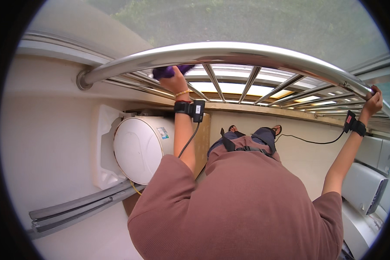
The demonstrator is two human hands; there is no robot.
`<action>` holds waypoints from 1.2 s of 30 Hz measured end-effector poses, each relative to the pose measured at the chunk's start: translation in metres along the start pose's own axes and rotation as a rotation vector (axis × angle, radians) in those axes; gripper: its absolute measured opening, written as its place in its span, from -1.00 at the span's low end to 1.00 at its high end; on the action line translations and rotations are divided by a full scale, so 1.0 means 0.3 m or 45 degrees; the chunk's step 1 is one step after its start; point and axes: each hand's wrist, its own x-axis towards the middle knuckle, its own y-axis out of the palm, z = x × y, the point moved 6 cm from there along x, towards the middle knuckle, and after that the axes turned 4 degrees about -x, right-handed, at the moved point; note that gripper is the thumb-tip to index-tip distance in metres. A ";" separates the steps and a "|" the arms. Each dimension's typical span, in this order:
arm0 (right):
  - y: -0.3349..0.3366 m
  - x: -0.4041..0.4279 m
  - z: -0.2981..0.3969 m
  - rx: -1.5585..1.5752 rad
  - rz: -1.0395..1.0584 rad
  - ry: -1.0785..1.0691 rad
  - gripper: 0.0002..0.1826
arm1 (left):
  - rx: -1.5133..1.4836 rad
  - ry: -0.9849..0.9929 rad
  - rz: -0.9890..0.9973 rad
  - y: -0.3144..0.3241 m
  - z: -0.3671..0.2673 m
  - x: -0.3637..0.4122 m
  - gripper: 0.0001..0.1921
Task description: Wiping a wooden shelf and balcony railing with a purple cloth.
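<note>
My left hand [175, 82] is closed around a fuzzy purple cloth [162, 72], just below the polished metal top rail [227, 53] at the left. Part of the cloth is hidden behind the hand and the rail, and I cannot tell exactly which surface it touches. At the far right, my right hand [373, 101] grips the same rail, fingers wrapped over it. Slanting metal balusters [249, 83] run under the rail between my two hands. Each wrist wears a black strap with a small cabled device.
Left of me stands a white cylindrical tank [138, 149], beside a white foam packing piece [99, 162] and a cardboard box [202, 143]. Grey metal profiles [81, 208] jut out at lower left. White appliance-like boxes [362, 187] are at right. Window glass [247, 22] lies beyond the rail.
</note>
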 end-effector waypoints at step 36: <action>0.004 -0.001 0.012 0.096 0.017 -0.057 -0.67 | 0.212 -0.059 0.556 0.006 0.560 -0.040 -0.65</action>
